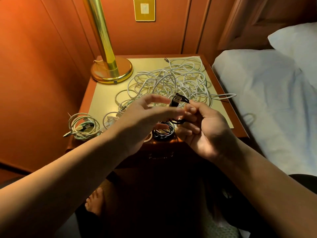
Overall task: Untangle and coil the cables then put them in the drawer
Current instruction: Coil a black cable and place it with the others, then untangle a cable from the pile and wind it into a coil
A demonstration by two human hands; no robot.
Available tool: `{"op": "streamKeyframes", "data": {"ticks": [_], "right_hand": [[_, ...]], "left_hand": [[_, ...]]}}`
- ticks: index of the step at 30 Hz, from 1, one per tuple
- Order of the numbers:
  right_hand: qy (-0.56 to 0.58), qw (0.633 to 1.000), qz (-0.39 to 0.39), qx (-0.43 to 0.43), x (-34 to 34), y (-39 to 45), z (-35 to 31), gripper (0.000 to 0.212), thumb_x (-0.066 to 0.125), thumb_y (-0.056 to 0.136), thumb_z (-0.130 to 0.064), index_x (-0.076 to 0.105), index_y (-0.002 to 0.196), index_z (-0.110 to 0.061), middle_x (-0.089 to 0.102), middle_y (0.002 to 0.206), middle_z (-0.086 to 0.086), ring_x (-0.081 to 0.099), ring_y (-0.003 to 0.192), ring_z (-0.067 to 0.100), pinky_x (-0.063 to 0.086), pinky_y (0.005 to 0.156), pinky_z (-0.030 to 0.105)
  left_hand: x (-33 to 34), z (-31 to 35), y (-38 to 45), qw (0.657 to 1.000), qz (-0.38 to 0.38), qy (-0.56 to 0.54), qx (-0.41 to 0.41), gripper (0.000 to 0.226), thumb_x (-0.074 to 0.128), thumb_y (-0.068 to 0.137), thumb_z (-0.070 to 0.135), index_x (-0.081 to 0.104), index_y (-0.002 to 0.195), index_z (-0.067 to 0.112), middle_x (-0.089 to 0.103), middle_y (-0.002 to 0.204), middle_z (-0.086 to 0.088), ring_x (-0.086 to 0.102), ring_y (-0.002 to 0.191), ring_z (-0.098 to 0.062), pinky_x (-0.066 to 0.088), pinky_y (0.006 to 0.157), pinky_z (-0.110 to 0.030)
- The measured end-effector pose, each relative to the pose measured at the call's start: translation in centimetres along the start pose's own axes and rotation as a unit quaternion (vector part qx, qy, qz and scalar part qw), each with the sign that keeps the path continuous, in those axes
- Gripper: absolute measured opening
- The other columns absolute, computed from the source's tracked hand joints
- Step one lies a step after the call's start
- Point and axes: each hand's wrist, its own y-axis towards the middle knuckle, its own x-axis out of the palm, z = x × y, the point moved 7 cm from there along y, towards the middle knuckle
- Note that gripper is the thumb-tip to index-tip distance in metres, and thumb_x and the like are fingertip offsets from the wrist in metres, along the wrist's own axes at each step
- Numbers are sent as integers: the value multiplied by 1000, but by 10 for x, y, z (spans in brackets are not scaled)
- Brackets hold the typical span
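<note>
A big tangle of white cables (173, 81) covers the back right of the nightstand top (103, 93). My right hand (207, 129) grips a coiled black cable (177, 101), its plug end sticking up above my fingers. My left hand (145, 115) is blurred, fingers stretched toward that black cable, its fingertips at the loop. Below my hands lies a second black coil (163, 131) at the front edge. A coiled white cable (83, 126) rests at the front left, another white coil (110, 120) beside it. The drawer front (161, 155) below is in shadow and looks closed.
A brass lamp (111, 69) stands at the back left of the nightstand. A bed with white sheets (267, 100) and a pillow lies to the right. Orange wood panelling with a wall switch (145, 8) is behind. A bare foot (95, 201) shows on the floor below.
</note>
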Motion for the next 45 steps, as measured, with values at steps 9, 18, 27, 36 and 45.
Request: {"op": "streamKeyframes", "data": {"ticks": [9,18,27,36,45], "right_hand": [[-115,993,3,-14,-9,4,-6,39,40,109,-37,57,81,-16,53,74,-1,35,54,11,37,54,27],[-386,911,101,-105,-41,-21,-68,25,61,103,-30,80,99,-15,68,98,19,62,72,37,48,65,38],[-514,811,218,-174,-105,-22,-105,22,76,93,-35,65,110,-27,74,91,-1,66,66,9,51,52,22],[-636,733,211,-116,-134,8,-98,31,81,86,-45,64,103,-26,72,81,-5,69,75,17,59,71,36],[-674,693,227,-114,-139,12,-102,28,77,89,-47,64,103,-27,67,81,-6,65,77,15,59,73,35]], "left_hand": [[-17,13,4,987,67,70,130,24,88,72,2,77,94,3,78,86,-11,72,76,-17,56,67,-22],[24,7,35,987,41,88,126,31,90,74,10,73,100,6,78,86,-9,75,78,-20,58,69,-28],[76,-8,69,972,20,216,89,46,90,77,19,60,112,22,78,84,0,74,71,-15,52,53,-20],[91,-18,93,898,6,421,130,50,90,73,27,60,113,21,75,80,5,71,73,-10,61,74,-40],[103,-19,101,806,-8,559,193,26,82,79,32,69,98,20,73,86,5,69,82,-19,60,74,-40]]}}
